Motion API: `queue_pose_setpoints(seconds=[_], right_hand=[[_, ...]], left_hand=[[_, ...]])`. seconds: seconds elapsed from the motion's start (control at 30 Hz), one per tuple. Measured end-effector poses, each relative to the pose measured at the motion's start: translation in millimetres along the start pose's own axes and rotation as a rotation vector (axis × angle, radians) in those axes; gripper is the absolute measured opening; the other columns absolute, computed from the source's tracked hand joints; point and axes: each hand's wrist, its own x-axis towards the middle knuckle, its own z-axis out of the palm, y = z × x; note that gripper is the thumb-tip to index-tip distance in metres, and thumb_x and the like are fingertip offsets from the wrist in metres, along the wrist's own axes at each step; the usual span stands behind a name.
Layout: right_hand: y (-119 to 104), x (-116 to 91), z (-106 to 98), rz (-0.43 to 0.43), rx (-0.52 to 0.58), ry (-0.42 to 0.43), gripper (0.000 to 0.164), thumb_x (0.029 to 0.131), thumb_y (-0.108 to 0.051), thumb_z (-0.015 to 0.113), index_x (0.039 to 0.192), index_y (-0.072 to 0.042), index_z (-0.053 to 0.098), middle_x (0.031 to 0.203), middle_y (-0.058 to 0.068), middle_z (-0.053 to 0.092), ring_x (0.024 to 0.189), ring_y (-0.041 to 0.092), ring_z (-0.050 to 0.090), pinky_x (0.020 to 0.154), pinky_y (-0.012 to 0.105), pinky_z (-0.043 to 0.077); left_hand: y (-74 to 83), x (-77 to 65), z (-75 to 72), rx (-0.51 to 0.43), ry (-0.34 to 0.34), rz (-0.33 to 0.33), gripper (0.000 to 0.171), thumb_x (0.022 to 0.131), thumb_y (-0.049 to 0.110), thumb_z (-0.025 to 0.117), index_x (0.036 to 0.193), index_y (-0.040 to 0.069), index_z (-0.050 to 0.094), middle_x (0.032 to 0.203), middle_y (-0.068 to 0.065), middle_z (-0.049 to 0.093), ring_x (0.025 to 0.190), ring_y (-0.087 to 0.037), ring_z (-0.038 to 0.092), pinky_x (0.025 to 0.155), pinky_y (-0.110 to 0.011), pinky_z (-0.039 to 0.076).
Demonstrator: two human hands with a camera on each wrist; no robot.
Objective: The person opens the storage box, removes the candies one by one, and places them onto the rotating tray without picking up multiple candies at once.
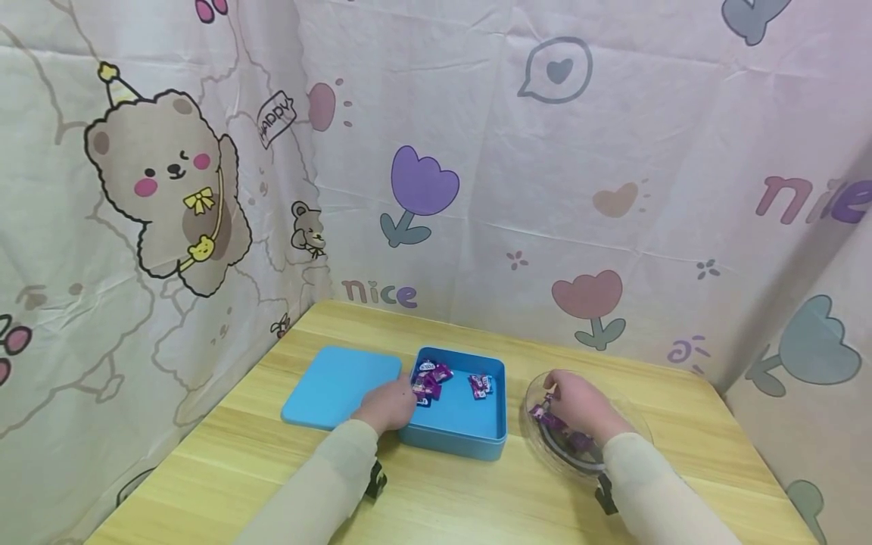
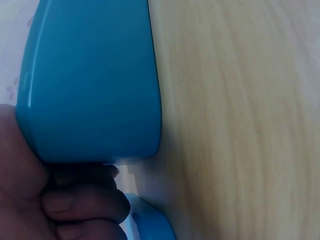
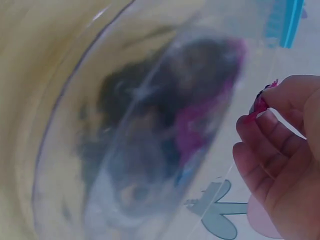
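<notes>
My left hand [image 1: 390,403] is at the left side of an open blue box [image 1: 451,442]. In the left wrist view its thumb side lies along the box's rim and its curled fingers [image 2: 87,202] are against the outer wall. Small purple-wrapped candies [image 1: 428,382] lie in the box's left part, and a pink-and-blue bunch of candies [image 1: 481,386] on the right. Over a clear round bowl [image 1: 534,439], my right hand [image 1: 581,405] pinches one small pink-wrapped candy [image 3: 259,105] between thumb and fingertips. More dark and purple candies [image 1: 555,422] lie inside the bowl.
A flat blue lid [image 1: 341,387] rests on the wooden table [image 1: 436,499], left of the box. Patterned cloth [image 1: 490,204] hangs behind the table and along its sides. The bowl stands a short way right of the box.
</notes>
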Motion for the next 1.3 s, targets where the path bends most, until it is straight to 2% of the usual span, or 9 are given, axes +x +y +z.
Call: queue_pose_setpoints(seconds=[0.17,0.43,0.63,0.83,1.0,1.3], right_hand=[[5.7,0.5,2.0,0.017,-0.042,-0.028,0.03,0.085,-0.001,0.065,0.115,-0.004,0.063,0.091,0.003,0.062,0.08,0.018,0.06,0.077,0.045,0.055],[11.2,6.9,10.7,0.046,-0.064,-0.027,0.03,0.086,-0.001,0.061,0.115,-0.007,0.065,0.095,0.004,0.066,0.09,0.023,0.064,0.089,0.053,0.053],[13.7,8.6,15.2,0.071,-0.038,-0.054,0.031,0.088,-0.001,0.059,0.118,-0.006,0.065,0.082,-0.002,0.061,0.078,0.018,0.06,0.082,0.049,0.054],[11.3,7.9,14.0,0.063,-0.037,-0.042,0.029,0.089,-0.003,0.062,0.117,-0.005,0.065,0.091,0.002,0.066,0.084,0.019,0.062,0.084,0.051,0.054],[-0.4,8.2,8.8,0.05,-0.04,-0.019,0.029,0.087,-0.007,0.064,0.116,-0.006,0.066,0.096,0.004,0.066,0.086,0.021,0.062,0.084,0.051,0.054],[-39.1,16.5,7.0,-0.032,-0.09,0.071,0.026,0.087,-0.013,0.067,0.113,-0.012,0.068,0.1,0.003,0.064,0.089,0.022,0.062,0.082,0.048,0.054]], left_hand=[[-0.3,-0.5,-0.3,0.008,-0.001,0.0,0.055,0.106,0.019,0.041,0.15,-0.013,0.033,0.142,-0.027,0.054,0.126,-0.039,0.055,0.104,-0.057,0.044],[-0.7,-1.1,0.5,-0.004,0.006,0.001,0.054,0.106,0.019,0.042,0.149,-0.013,0.034,0.14,-0.027,0.055,0.124,-0.039,0.056,0.103,-0.057,0.045],[-1.0,0.3,0.7,0.004,0.007,0.013,0.052,0.105,0.018,0.043,0.147,-0.012,0.037,0.133,-0.026,0.059,0.116,-0.036,0.061,0.098,-0.056,0.049],[-3.2,0.8,-0.2,-0.001,-0.003,0.031,0.051,0.105,0.018,0.043,0.146,-0.013,0.038,0.132,-0.026,0.06,0.114,-0.035,0.061,0.097,-0.056,0.049],[-4.8,1.2,-0.9,0.013,-0.003,0.061,0.05,0.105,0.018,0.043,0.143,-0.014,0.039,0.128,-0.026,0.061,0.113,-0.036,0.062,0.096,-0.056,0.049],[-4.8,2.7,-0.3,0.018,-0.009,0.043,0.053,0.105,0.02,0.042,0.146,-0.014,0.037,0.131,-0.027,0.06,0.112,-0.035,0.062,0.097,-0.056,0.049]])
